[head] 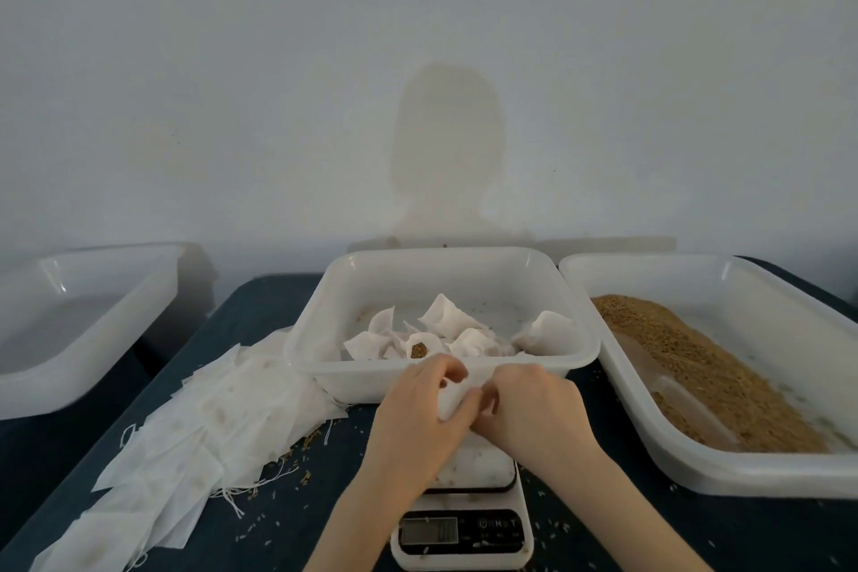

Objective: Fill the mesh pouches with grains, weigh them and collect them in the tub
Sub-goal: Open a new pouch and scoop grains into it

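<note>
Small white mesh pouch (457,399) pinched btwn both hands, just above the white digital scale (464,525)

Left hand (418,413) and right hand (534,409) both grip its top edge – looks soft, floppy, v light, so prob best held by the mouth or grains spill. White plastic tub (548,362) w/ filled pouches sits right behind; brown grains (710,367) in the tray to the right.

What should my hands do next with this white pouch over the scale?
Probably lower the white mesh pouch onto the white digital kitchen scale. Both the left hand and right hand pinch it just above the platform, in front of the white plastic tub of filled pouches.
</note>
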